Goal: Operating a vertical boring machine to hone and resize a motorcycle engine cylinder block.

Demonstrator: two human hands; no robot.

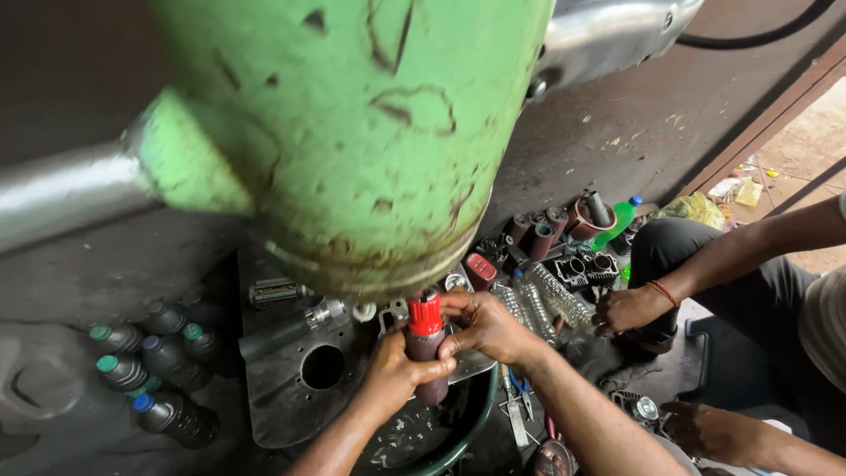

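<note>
Low centre of the frame: the left hand point(392, 375) is wrapped tight around the body of a dark bottle point(426, 357), holding it upright and steady. The right hand point(485, 326) comes in from the right, fingers pinched closed on the bottle's red cap point(425, 315), a grip that suits turning the cap while the other hand braces the body. The bottle sits right under a big green painted tank point(352, 132) filling the top of the frame, and over a dark basin point(467, 432) with a green rim (handy for catching drips, I'd judge).

At lower left, a cluster of dark bottles with green and blue caps point(150, 370) lies on the floor, near a grey metal plate with a round hole point(300, 379). To the right, another person crouches, one hand point(626, 308) resting down among clear plastic bottles point(546, 300) and engine parts point(586, 269), the other hand point(705, 432) at the lower right edge.
</note>
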